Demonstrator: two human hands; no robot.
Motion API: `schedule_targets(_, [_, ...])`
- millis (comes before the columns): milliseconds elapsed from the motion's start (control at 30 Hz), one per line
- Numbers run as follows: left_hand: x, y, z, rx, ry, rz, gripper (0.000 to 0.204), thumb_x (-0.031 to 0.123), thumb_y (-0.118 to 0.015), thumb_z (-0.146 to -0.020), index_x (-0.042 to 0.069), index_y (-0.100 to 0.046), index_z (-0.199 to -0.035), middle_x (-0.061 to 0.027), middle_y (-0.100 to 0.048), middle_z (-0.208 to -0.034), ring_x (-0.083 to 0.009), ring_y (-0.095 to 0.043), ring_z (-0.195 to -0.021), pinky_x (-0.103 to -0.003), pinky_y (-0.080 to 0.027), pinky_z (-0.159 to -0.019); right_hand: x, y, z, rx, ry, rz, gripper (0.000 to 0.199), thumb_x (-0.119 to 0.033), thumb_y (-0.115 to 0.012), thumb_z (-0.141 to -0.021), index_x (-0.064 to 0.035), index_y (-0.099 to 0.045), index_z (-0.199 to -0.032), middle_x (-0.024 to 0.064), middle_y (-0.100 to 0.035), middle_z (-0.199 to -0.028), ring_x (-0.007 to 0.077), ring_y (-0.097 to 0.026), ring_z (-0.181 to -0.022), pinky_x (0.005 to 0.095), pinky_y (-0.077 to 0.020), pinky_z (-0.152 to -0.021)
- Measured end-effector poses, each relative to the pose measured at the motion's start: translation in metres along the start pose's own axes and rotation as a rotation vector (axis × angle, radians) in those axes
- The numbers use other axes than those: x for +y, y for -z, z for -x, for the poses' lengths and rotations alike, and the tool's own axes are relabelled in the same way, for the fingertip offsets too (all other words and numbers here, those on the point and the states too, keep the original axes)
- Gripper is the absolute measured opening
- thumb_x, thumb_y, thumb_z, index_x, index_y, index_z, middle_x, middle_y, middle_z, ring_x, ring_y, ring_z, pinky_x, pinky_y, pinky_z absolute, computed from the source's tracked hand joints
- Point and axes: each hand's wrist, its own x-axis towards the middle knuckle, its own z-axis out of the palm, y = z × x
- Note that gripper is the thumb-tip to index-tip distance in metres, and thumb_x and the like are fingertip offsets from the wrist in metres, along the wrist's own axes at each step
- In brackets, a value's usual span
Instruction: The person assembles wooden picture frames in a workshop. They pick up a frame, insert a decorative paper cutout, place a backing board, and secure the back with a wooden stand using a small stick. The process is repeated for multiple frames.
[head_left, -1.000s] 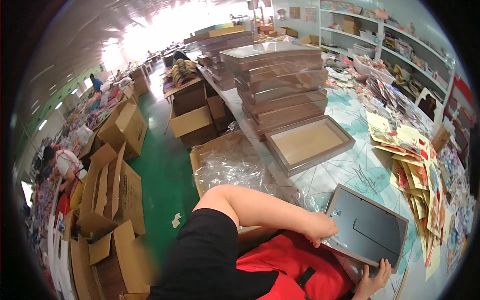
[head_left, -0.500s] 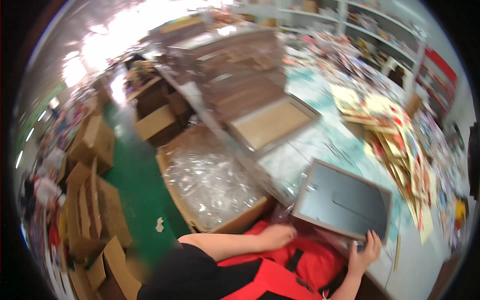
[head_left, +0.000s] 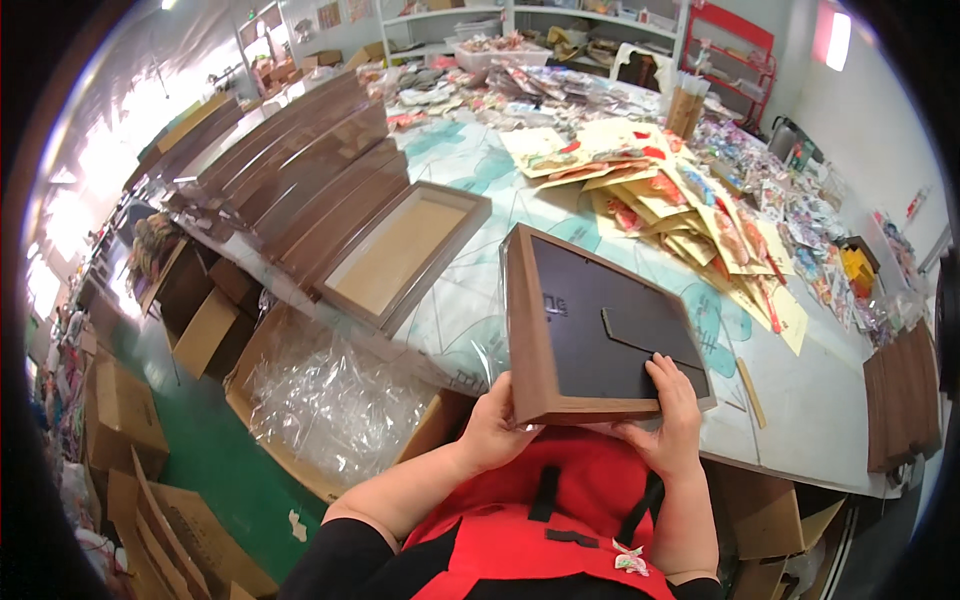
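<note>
Both hands hold a deep brown picture frame (head_left: 532, 340), its black backing board (head_left: 610, 320) facing up and its far side tilted up off the table. My left hand (head_left: 497, 430) grips its near left corner, the fingers partly hidden underneath. At the near edge, my right hand (head_left: 668, 418) has its thumb below and fingers over the backing, close to the stand leg (head_left: 640, 338). Clear film shows along the frame's left side. Beyond it, another brown frame (head_left: 465, 212) lies with its pale inside up, against a row of upright wrapped frames (head_left: 290, 150).
Left of me stands a cardboard box (head_left: 240, 385) of crumpled clear plastic bags (head_left: 335, 405). Yellow sheets with red decorations (head_left: 650, 190) are piled on the patterned table (head_left: 470, 300). A thin wooden strip (head_left: 750, 393) lies to the right, near brown stacked pieces (head_left: 900, 400).
My view has swung right. The frame is now raised and tilted, and my left hand has moved from near my lap to its near left corner.
</note>
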Motion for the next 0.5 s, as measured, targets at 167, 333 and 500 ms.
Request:
schedule_targets(167, [0.041, -0.042, -0.088, -0.168, -0.366, -0.232, 0.04, -0.008, -0.055, -0.076, 0.002, -0.043, -0.113, -0.0141, -0.058, -0.097, -0.0239, -0.063, -0.086, -0.031, -0.049, -0.072, 0.002, 0.04, -0.023, 0.061, -0.186, -0.361, 0.084, -0.011, -0.083, -0.049, -0.001, -0.047, -0.124, 0.0187, -0.056, -0.119, 0.0313, -0.056, -0.11, 0.0363, -0.043, -0.093])
schedule_targets(333, [0.058, -0.088, -0.151, -0.32, -0.534, -0.459, 0.033, -0.002, -0.054, -0.075, 0.007, -0.05, -0.107, -0.0152, -0.057, -0.087, -0.0357, -0.059, -0.071, -0.04, -0.048, -0.058, 0.016, 0.071, -0.034, 0.38, -0.245, -0.505, 0.071, -0.011, -0.078, -0.059, 0.0008, -0.047, -0.122, 0.0123, -0.061, -0.103, 0.019, -0.059, -0.094, 0.0303, -0.0452, -0.084])
schedule_targets(500, [-0.007, -0.095, -0.153, -0.464, -0.333, -0.856, 0.034, -0.001, -0.051, -0.075, 0.013, -0.056, -0.105, -0.0123, -0.06, -0.092, -0.0342, -0.061, -0.077, -0.041, -0.049, -0.063, 0.023, 0.088, -0.048, 0.619, -0.24, -0.389, 0.052, -0.007, -0.074, -0.064, 0.001, -0.051, -0.11, 0.0058, -0.062, -0.082, 0.0114, -0.058, -0.072, 0.0251, -0.0474, -0.067])
